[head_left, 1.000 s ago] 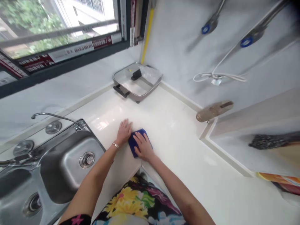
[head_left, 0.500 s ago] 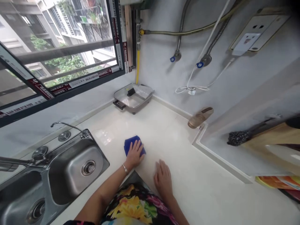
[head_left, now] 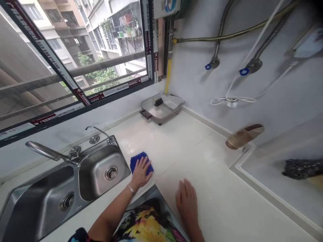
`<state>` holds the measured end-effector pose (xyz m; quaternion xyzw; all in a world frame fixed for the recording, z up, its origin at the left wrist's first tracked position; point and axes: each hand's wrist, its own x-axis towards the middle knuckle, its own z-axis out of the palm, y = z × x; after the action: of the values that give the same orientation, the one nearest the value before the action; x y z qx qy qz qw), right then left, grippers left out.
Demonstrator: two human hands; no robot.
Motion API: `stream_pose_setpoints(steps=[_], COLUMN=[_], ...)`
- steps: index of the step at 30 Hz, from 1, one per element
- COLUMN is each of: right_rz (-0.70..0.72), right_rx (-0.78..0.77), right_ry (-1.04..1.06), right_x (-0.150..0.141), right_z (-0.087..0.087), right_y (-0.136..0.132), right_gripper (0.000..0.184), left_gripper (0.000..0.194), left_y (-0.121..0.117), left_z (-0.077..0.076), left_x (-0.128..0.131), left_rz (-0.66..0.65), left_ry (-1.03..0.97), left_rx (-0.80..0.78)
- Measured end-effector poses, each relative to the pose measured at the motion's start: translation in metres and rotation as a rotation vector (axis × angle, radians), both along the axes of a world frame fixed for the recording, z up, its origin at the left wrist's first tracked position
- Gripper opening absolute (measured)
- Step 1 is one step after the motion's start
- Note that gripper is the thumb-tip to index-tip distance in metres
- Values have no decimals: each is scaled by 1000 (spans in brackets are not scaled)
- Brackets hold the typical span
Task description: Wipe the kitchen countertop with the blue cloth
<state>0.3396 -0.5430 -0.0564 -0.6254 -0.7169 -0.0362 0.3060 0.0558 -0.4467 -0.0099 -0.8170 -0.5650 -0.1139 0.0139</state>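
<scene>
My left hand [head_left: 140,173] lies flat on a folded blue cloth [head_left: 138,159], fingers spread and pressing it against the white countertop [head_left: 176,148]. The cloth is just right of the steel sink [head_left: 99,178], and its near part is hidden under my fingers. A bracelet circles my left wrist. Lower right of the cloth, my right hand [head_left: 187,198] is over the counter close to its front edge, its fingers extended and loosely bent. No object shows in it; whether it touches the surface I cannot tell.
An electric pan [head_left: 161,109] with a glass lid stands in the back corner. A faucet [head_left: 47,151] and a thin spout [head_left: 98,129] rise behind the sink. On the right, a brown holder-like object [head_left: 243,136] is by the wall, below a hanging white cord [head_left: 232,101].
The view has swung left, bringing more of the sink and faucet in. My left hand has slid the blue cloth leftward, closer to the sink's edge. My right hand stays over the counter.
</scene>
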Motion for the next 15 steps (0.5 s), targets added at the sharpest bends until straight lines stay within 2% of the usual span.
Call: stream_pose_setpoints(steps=[3,8,15], right_rz=[-1,11,38], right_rx=[18,3,42], right_ry=[-15,-38,-102], right_x=[0,0,14], right_z=[1,1,-15], right_y=[0,-1,1], right_gripper=[55,56,63], left_gripper=[62,60,59], left_y=[22,74,139], left_z=[2,3,1], left_x=[-10,-41,-92], left_rz=[36,166,276], left_ry=[-28,-87,-158], left_rx=[-6,-2,23])
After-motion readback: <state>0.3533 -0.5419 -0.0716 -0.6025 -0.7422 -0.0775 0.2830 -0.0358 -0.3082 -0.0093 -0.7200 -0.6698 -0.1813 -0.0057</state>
